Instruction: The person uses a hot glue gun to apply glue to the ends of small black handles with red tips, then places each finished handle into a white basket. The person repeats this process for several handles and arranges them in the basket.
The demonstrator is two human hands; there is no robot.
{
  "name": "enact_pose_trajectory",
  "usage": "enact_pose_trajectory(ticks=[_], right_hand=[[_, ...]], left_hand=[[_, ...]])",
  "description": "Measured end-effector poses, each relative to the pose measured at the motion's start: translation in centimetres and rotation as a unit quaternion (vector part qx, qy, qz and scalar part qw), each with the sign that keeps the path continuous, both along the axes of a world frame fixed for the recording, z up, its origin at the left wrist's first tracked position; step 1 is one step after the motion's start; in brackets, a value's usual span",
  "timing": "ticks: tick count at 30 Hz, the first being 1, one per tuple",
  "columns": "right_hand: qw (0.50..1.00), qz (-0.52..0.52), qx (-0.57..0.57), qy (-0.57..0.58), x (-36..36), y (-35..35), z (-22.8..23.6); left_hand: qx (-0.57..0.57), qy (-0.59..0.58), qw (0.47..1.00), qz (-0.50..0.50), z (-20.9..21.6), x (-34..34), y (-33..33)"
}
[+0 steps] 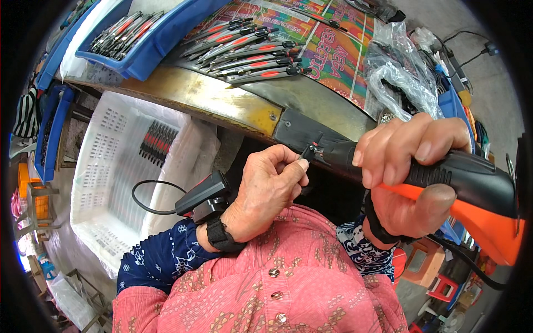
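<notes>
Plainly, the pinch is the weak spot: my left fingers [288,173] press thumb against index on a small dark part [307,151], at the front edge of the bench [233,102], just beside the black block [302,126]. So little of it shows past my thumb that a sweaty grip or a hard nudge could twist it loose, and below that edge it would drop out of sight. My right fingers [383,161] are curled round the orange and black tool [486,230], its nose aimed at the part; whether the two touch, I cannot tell. Should that nose skid, my thumb is nearly in line with it, and a tilt of the heavy rear end would be enough cause. A tug on the black cable [463,256] could swing it too. Left along the bench, the loose handles [258,65] fan out close to the front edge; a careless sleeve might sweep the nearest ones off, some perhaps into the white crate [91,172] below.
</notes>
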State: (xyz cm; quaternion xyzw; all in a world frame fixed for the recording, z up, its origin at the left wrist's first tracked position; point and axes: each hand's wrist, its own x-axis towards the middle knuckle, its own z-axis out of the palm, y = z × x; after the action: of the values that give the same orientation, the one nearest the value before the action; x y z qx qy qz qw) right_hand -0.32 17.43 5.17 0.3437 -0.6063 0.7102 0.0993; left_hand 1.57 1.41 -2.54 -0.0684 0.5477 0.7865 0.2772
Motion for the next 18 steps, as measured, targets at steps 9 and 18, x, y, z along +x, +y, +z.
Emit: enact_pose_trajectory(ticks=[9,18], right_hand=[[0.994,-0.073,0.059,-0.063,0.6,-1.3,1.1],[0.992,-0.096,0.059,-0.056,0.6,-1.5,0.9]], left_hand=[[0.026,-0.009,0.999,0.027,-0.2,0.2,0.4],[0.022,-0.011,0.999,0.034,-0.1,0.2,0.6]])
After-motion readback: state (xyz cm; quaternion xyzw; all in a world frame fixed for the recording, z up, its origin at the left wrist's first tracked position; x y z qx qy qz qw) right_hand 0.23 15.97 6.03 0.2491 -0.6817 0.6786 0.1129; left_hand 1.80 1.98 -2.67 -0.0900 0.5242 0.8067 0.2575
